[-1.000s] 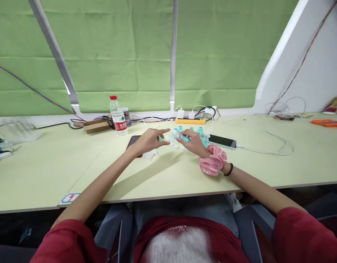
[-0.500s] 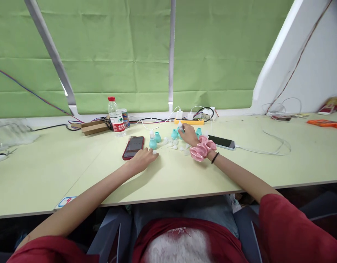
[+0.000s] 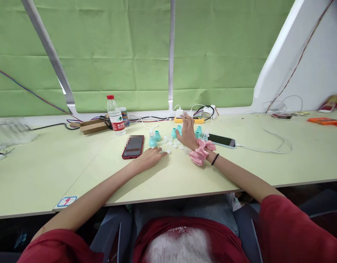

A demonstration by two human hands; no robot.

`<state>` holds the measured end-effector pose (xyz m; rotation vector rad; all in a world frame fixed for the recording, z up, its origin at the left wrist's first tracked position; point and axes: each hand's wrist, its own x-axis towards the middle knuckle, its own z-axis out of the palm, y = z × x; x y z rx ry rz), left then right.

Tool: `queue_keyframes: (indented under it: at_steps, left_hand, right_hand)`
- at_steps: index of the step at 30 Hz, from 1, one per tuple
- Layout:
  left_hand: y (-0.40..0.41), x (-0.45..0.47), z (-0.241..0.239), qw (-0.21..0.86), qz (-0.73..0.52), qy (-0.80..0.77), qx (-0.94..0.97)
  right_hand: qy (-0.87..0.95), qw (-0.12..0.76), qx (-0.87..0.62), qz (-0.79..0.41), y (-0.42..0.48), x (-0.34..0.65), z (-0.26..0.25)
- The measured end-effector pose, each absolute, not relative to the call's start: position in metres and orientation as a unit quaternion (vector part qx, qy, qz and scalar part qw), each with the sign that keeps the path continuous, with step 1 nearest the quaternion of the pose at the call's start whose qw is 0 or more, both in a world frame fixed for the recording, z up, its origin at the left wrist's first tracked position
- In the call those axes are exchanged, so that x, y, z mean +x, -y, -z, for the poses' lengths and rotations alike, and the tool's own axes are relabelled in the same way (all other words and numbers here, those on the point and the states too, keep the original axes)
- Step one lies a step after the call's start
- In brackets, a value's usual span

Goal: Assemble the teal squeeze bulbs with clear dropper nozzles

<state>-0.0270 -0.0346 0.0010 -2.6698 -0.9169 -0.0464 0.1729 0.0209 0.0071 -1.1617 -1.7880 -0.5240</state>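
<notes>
While the L hand (image 3: pixel 152 158) lies low on the pale yellow table (image 3: pixel 207 182), fingertips at the small white translucent plastic pcs. (image 3: pixel 175 145), the R hand (image 3: pixel 188 130) is raised w/ fingers spread, nr. the turquoise bulb-shaped vessels (image 3: pixel 152 141). Hands are apart; L grip: cannot tell. Vessels stand upright in two groups, L and R of most pcs. R hand partly blocks the yellow power strip (image 3: pixel 199 120) and its white plug-in chargers (image 3: pixel 180 114). Adjacent items: red-cased phone (image 3: pixel 133 147), L of vessels; dark-screened phone (image 3: pixel 222 141) w/ white cable, R side; open brown cardboard box (image 3: pixel 94 126), back L. Clear plastic bottle (image 3: pixel 117 118) w/ red cap partly hides a printed cylindrical can (image 3: pixel 125 116). Markings: bottle label, red/white, chars. 农夫 legible; table sticker (image 3: pixel 67 201), blue outline, red numeral (9 or 4, unclear); dark red shirt (image 3: pixel 179 229), white script, too small to read.
</notes>
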Motion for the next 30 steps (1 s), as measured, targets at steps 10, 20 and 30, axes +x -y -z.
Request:
queue_keyframes:
  at_steps: [10, 20, 30]
  left_hand:
    - [0.031, -0.025, 0.004, 0.092, 0.131, 0.384, -0.909]
    - [0.006, -0.024, -0.001, 0.117, 0.133, 0.356, -0.917]
    - [-0.017, 0.005, 0.001, 0.073, 0.049, 0.324, -0.942]
  right_hand:
    - [0.920, 0.155, -0.343, 0.109, 0.013, 0.152, 0.023]
    - [0.916, 0.144, -0.345, 0.144, 0.023, 0.167, 0.021]
    - [0.899, 0.187, -0.376, 0.125, 0.021, 0.172, 0.020]
